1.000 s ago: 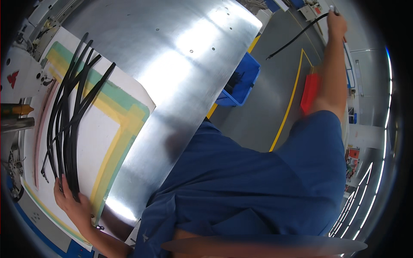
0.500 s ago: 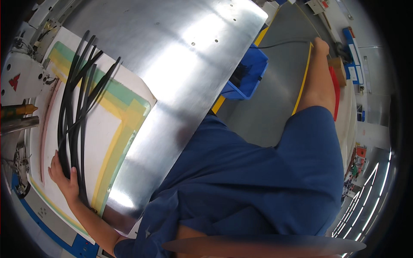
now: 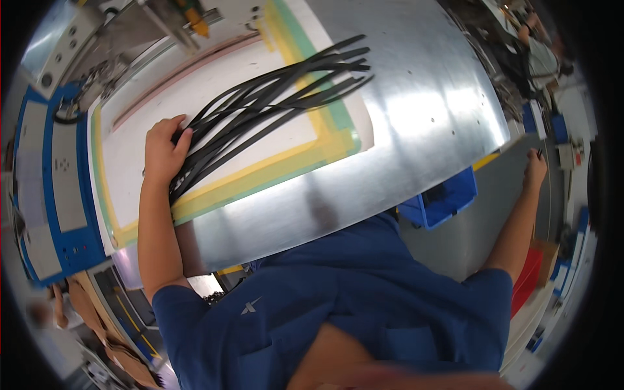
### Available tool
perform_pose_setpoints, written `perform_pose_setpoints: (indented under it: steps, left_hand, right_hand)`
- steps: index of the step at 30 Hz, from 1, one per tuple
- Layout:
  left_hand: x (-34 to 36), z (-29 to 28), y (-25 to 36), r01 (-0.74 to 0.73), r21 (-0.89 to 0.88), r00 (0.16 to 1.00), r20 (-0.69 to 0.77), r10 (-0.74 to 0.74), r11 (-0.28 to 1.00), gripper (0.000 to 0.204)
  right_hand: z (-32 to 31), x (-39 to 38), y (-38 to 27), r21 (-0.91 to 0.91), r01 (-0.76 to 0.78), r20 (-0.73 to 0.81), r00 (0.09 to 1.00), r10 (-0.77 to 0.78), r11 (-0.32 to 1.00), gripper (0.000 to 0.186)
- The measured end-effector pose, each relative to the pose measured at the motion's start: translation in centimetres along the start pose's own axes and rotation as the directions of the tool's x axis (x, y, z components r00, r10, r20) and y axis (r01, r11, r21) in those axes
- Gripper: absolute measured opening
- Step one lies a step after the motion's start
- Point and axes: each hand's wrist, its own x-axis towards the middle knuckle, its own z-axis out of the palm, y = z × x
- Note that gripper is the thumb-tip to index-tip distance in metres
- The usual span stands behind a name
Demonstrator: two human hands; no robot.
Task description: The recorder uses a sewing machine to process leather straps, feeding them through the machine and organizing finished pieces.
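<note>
A loose bundle of long, flat black strips (image 3: 260, 104) lies slantwise over the white board, its far ends fanned out past the taped border. At the bundle's near end is my left hand (image 3: 166, 146), its fingers and thumb curled round some of the strips. My right hand (image 3: 534, 170) is stretched far out to the right, beyond the metal table. Its fingers are closed, and a short dark end, seemingly of a black strip (image 3: 539, 154), sticks out from them; the rest of it cannot be made out.
Yellow and green tape borders the white board (image 3: 146, 175) on the shiny metal table (image 3: 416, 143). A blue bin (image 3: 448, 201) with dark contents stands below the table's right edge. Machine parts with a yellow-tipped tool (image 3: 197, 26) are behind the board. Other people are in the background.
My view has turned, so the table now lies across the front. The long strip trailing from my right hand toward the blue bin no longer shows. My left hand remains on the bundle.
</note>
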Motion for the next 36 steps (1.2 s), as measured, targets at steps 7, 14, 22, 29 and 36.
perform_pose_setpoints:
  steps: [7, 14, 22, 29, 36]
  left_hand:
    - [0.0, 0.0, -0.9, 0.017, 0.012, 0.999, -0.043, -0.017, 1.0, 0.016]
    - [-0.5, -0.7, -1.0, 0.1, -0.057, 0.958, -0.265, -0.112, 0.993, 0.016]
    - [-2.6, -1.9, -4.9, 0.046, -0.122, 0.939, -0.333, -0.085, 0.991, 0.011]
    - [-3.8, -2.1, -7.7, -0.033, -0.088, 0.942, -0.336, 0.002, 0.996, 0.011]
    - [-4.9, -2.5, -11.7, 0.174, -0.211, 0.953, -0.209, -0.218, 0.962, 0.015]
  right_hand:
    - [6.7, 0.1, -1.7, -0.028, 0.29, 0.234, 0.932, -0.276, 0.957, 0.022]
    - [13.4, -9.5, -12.4, -0.09, 0.57, 0.398, 0.773, -0.495, 0.817, 0.023]
    - [23.5, -35.6, -30.0, 0.456, 0.764, 0.613, 0.101, -0.783, 0.456, 0.031]
    - [28.6, -40.8, -30.3, 0.296, 0.817, 0.728, 0.142, -0.671, 0.494, 0.021]
    - [30.5, -38.1, -33.3, 0.372, 0.868, 0.678, -0.01, -0.735, 0.33, 0.097]
